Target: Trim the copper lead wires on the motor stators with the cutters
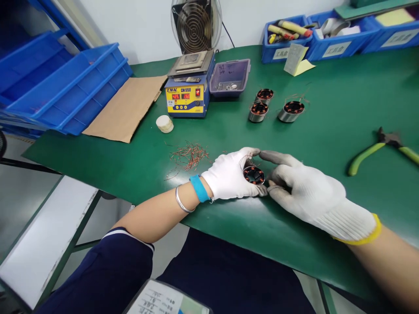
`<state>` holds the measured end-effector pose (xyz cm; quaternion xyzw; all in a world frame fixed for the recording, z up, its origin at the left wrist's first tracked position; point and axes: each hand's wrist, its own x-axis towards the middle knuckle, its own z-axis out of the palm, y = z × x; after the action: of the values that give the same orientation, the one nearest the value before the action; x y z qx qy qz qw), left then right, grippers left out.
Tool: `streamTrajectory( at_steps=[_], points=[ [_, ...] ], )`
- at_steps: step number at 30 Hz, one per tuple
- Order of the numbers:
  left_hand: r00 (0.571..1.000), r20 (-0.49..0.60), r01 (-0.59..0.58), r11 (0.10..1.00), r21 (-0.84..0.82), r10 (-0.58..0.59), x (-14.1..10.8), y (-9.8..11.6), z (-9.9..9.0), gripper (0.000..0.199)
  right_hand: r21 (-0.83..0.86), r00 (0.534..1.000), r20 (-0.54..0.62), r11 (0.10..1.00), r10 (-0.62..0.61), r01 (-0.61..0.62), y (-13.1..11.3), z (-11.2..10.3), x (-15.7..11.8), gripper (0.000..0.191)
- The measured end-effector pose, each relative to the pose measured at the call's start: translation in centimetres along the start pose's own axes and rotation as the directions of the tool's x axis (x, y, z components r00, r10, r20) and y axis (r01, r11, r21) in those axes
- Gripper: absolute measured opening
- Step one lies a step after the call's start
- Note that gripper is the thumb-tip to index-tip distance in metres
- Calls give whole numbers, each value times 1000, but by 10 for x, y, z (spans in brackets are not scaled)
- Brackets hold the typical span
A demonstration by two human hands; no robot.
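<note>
Fingers of both gloved hands are closed around a small wound stator (254, 175) at the near edge of the green bench (343, 113). The left hand (231, 176) is cupped against its left side, thumb arched over the top; the right hand (304, 192) is pressed in from the right, forefinger stretched across to the left thumb. Thin copper leads seem to be worked at the stator's rim, though the wire itself is too fine to be followed. The step in hand is judged to be dressing of those leads. Next, a steady grip and a fine pinch are called for. Clipped wire scraps (190, 156) lie just left; three more stators (271, 107) and pliers (382, 150) are set well apart.
</note>
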<state>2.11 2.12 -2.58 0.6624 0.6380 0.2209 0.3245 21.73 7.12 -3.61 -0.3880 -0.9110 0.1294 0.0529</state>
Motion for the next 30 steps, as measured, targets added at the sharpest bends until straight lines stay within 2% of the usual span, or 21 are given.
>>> streamTrajectory(
  at_steps=[3, 6, 8, 11, 13, 15, 16, 19, 23, 27, 30],
  points=[
    [999, 36, -17, 1000, 24, 16, 1, -2, -4, 85, 1, 992, 97, 997, 82, -82, -3, -2, 2, 16],
    [996, 56, -67, 997, 25, 65, 1, -6, -8, 84, -16, 977, 145, 988, 156, -155, -6, -4, -1, 20],
    [994, 66, -89, 996, 25, 87, 2, -9, -10, 84, 5, 979, 125, 987, 158, -160, -5, -5, -4, 24],
    [992, 87, -91, 995, 35, 87, 2, -12, -13, 87, 138, 993, 39, 983, 114, -119, -1, -7, -8, 29],
    [991, 101, -86, 996, 38, 82, 2, -13, -15, 90, 190, 993, 14, 974, 119, -120, 0, -7, -8, 47],
    [991, 111, -82, 996, 38, 77, 2, -12, -17, 91, 128, 989, 26, 981, 146, -148, -2, -5, -4, 70],
    [991, 111, -82, 996, 36, 77, 1, -12, -17, 91, 65, 988, 33, 986, 151, -153, -4, -3, -1, 74],
    [992, 101, -76, 997, 21, 74, 0, -9, -19, 93, -76, 995, 40, 993, 94, -91, -8, 3, 7, 63],
    [994, 102, -49, 999, 5, 48, 0, -9, -19, 96, -64, 995, 88, 997, -37, 42, -7, 7, 10, 46],
    [992, 95, -87, 996, -18, 89, 0, -13, -20, 97, -87, 999, 52, 996, 16, -12, -9, 9, 8, 52],
    [991, 89, -96, 995, -10, 96, 1, -14, -21, 96, -48, 1000, 4, 999, 12, -12, -13, 11, 12, 53]
  ],
)
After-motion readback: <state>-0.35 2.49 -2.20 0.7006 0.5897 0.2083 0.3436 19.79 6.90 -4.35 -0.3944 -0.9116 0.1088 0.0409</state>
